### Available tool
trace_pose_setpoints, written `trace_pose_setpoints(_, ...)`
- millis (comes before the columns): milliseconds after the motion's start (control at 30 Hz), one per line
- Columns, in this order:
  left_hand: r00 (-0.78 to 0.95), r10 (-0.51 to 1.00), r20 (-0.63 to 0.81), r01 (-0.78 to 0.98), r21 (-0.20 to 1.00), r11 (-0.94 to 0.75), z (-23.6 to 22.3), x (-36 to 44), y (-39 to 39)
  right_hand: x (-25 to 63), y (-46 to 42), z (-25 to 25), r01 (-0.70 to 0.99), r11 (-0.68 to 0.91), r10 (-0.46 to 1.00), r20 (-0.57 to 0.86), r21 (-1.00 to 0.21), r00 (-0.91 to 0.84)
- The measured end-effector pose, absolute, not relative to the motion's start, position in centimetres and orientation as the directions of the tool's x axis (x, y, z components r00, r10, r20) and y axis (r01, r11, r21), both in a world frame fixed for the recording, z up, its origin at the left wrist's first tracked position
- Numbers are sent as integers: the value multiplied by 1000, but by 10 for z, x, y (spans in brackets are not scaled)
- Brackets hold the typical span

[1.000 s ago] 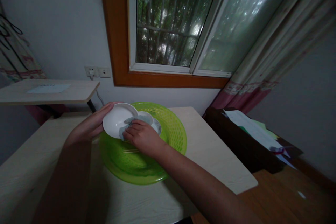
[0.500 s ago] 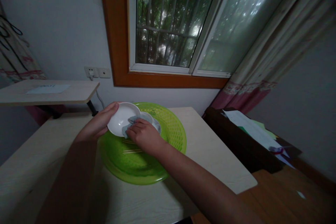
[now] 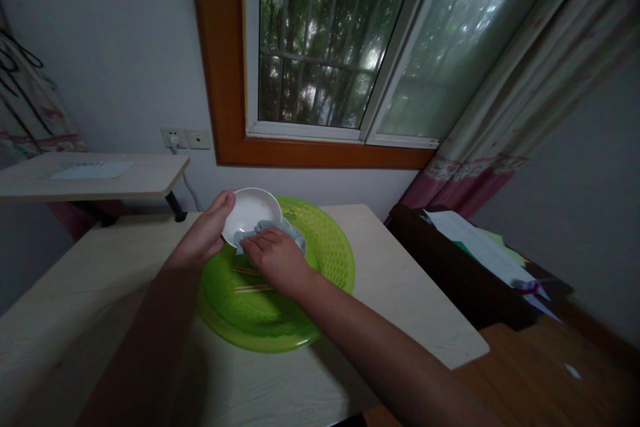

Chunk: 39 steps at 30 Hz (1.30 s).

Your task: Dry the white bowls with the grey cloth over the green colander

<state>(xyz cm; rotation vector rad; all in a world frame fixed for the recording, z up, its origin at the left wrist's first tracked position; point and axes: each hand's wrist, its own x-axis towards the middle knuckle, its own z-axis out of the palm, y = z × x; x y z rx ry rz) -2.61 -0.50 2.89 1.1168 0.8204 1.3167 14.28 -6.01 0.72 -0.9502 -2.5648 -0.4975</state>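
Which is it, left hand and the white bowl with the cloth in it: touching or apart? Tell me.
Touching. The head view shows the left hand gripping the white bowl, thumb at its rim.

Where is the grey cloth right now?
In the head view, left of centre, the grey cloth is in the right hand, against the white bowl that the left hand holds.

You can read no text, label, brand, number or sign here. To your left, the white paper sheet [image 3: 93, 171] on the raised wood-topped shelf [image 3: 155, 168] bears a short row of dark marks near its far edge, too small and blurred for you to decipher. To your right, the loose papers [image 3: 483, 247] on the dark brown furniture [image 3: 450, 267] show you nothing legible.
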Motion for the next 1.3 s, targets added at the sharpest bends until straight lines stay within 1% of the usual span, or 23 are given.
trace_pose_setpoints(267, 156, 982, 111, -331, 942, -54, 36, -24, -12, 141, -63, 8, 682, 710, 540, 485, 178, -688)
trace_pose_setpoints(433, 191, 975, 116, -357, 933, -41, 34, -35, -7, 140, -64, 9, 668, 716, 527, 470, 204, -708)
trace_pose_setpoints(700, 184, 982, 46, -314, 949, 14, 32, -62, -6, 141, -63, 12, 611, 739, 457, 455, 284, -764)
trace_pose_setpoints(833, 240, 971, 5, -307, 949, 71, 30, -69, -7, 143, -62, 12, 609, 730, 441, 466, 312, -767)
trace_pose_setpoints(967, 262, 964, -34, -290, 950, 112, 32, -74, -10, 144, -61, 12, 620, 720, 442, 483, 312, -756)
trace_pose_setpoints(1133, 262, 964, -35, -286, 952, 113, 30, -74, -8, 146, -60, 11, 645, 706, 466, 492, 294, -735)
trace_pose_setpoints(1300, 309, 951, -36, -279, 952, 127, 24, -72, -2, 145, -59, 11, 654, 689, 471, 494, 311, -731)
